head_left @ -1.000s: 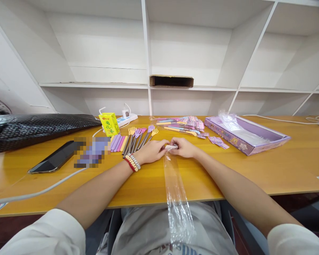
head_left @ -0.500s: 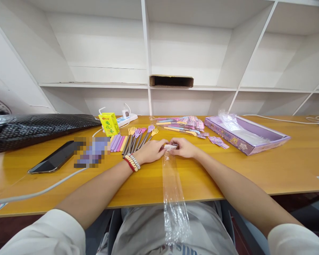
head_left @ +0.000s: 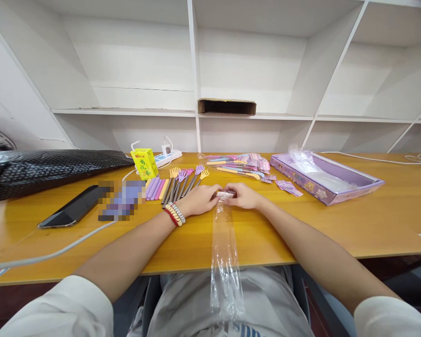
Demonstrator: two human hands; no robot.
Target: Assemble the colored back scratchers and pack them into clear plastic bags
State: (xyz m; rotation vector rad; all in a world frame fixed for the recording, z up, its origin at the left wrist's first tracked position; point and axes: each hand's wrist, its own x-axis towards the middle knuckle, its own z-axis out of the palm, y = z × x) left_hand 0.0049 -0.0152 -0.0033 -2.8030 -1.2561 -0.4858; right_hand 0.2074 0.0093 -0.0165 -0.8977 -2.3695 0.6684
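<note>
My left hand and my right hand meet at the middle of the wooden table. Both pinch the top end of a long clear plastic bag, which runs toward me over the table's front edge and hangs down to my lap. A small white strip shows between the fingertips. Just behind my left hand lie several pastel hand-shaped sticks. My left wrist wears beaded bracelets.
A yellow drink carton and a white power strip stand at the back. A phone and black package lie left. Packaged sticks and a purple box sit right. White shelves rise behind.
The hanging lower end of the clear bag has swung slightly to the left. Both hands stay at the bag's top end.
</note>
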